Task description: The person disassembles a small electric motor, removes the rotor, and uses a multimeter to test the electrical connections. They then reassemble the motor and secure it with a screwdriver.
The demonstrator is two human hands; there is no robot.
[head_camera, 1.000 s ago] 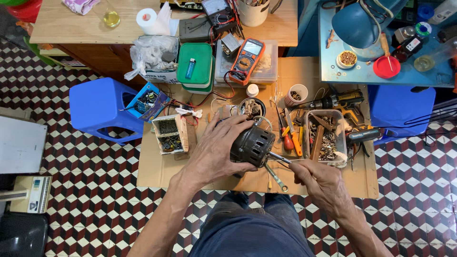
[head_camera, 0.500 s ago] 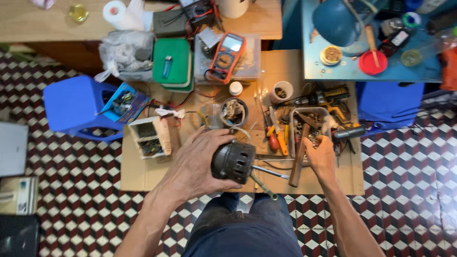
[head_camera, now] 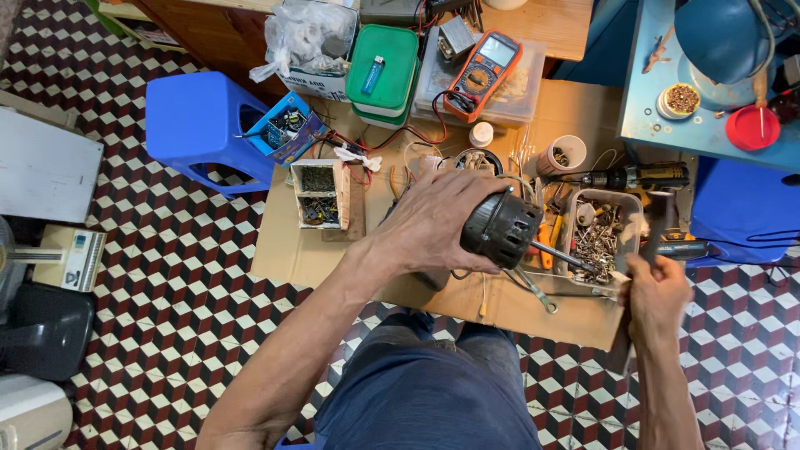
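My left hand point(head_camera: 437, 221) grips a black round electric motor point(head_camera: 502, 227) from above, holding it over a cardboard sheet point(head_camera: 292, 254). The motor's thin metal shaft point(head_camera: 560, 254) points right, toward a tray of screws point(head_camera: 600, 237). My right hand point(head_camera: 658, 296) is to the right of the motor, closed around a long dark tool point(head_camera: 654, 229) that is blurred by motion. It looks like a handle running from above the hand to below it. The tool does not touch the motor.
An orange multimeter point(head_camera: 483, 75) lies on a clear box beside a green box point(head_camera: 382, 71). A drill point(head_camera: 633, 177), pliers and a wrench point(head_camera: 533, 292) lie on the cardboard. Blue stools point(head_camera: 196, 129) stand left and right. A small parts box point(head_camera: 319, 193) sits on the left.
My right hand left the motor's shaft, took a long tool from the pile, and moved right and down with it. My left hand still holds the motor.
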